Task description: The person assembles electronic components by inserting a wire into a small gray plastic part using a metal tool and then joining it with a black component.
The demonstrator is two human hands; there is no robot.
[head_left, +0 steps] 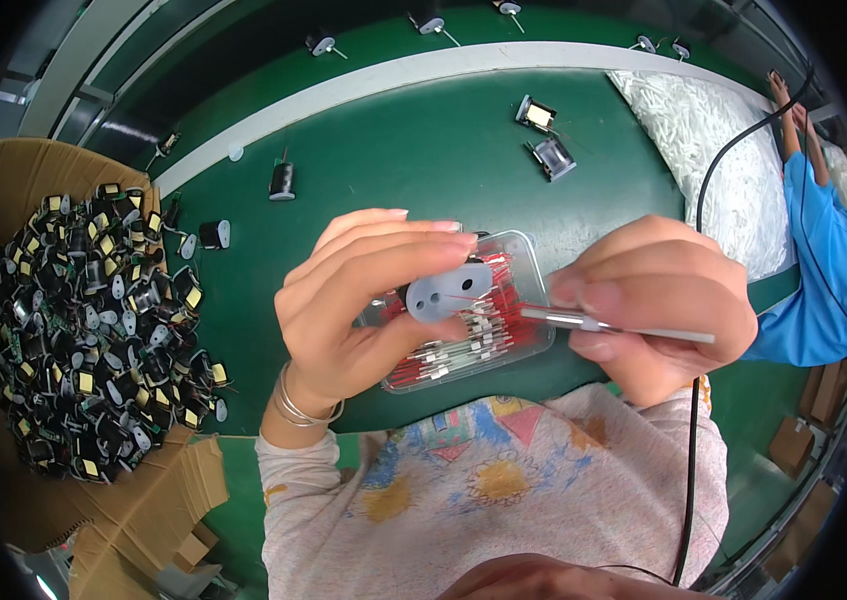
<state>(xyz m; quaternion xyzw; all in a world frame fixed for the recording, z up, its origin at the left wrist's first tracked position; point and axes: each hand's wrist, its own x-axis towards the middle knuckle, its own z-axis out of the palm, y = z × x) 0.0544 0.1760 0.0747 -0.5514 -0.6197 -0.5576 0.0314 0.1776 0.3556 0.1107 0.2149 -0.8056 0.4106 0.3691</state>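
My left hand is closed round a small part with a grey oval end cap. The cap has several round holes and faces my right hand; my fingers hide most of the part's body. My right hand grips slim metal tweezers, their tips pointing left at the cap. A thin red wire seems to run between the tips and the cap, though its ends are too small to make out. Under both hands lies a clear plastic box of red and white wire pieces.
A cardboard box heaped with black cylindrical parts stands at left. Loose parts lie on the green table. At right are a bag of white pieces, a hanging black cable and a person in blue.
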